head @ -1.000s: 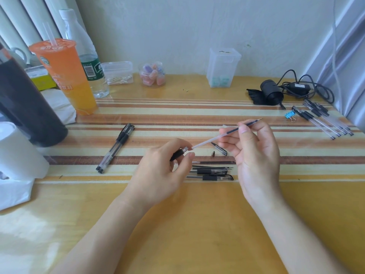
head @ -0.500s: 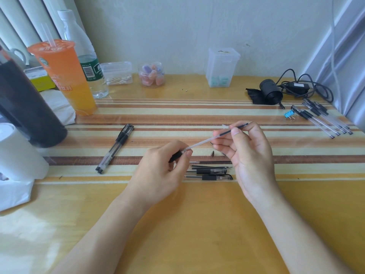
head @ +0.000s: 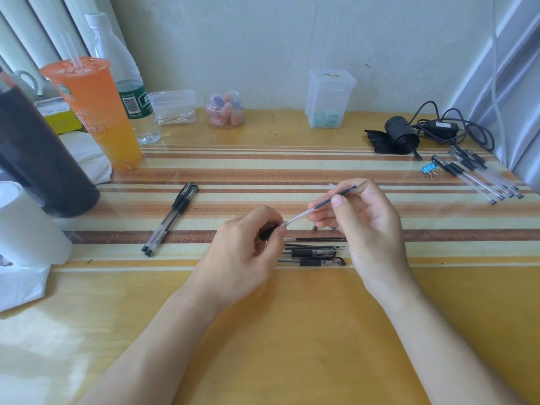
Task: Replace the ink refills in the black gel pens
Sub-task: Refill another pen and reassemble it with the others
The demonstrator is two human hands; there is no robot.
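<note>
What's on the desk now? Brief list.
cup: one, orange, back left
water bottle: one, clear, behind cup
tall container: one, black, left
swab box: one, clear, back
jar: one, clear, back centre
lidded box: one, clear, back
cable roll: one, black, back right
binder clip: one, blue, right
pens: several, black, right edge; two left of centre
pen parts: several, black, centre
refill: one, black, right grip
left grip: one, bare, holds pen piece
right grip: one, bare, pinches refill

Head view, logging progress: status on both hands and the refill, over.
Left hand grips pen's black grip end. Right hand pinches thin clear-and-black ink refill, one end at that grip. Loose pen parts on striped mat beneath; nothing blocking.
</note>
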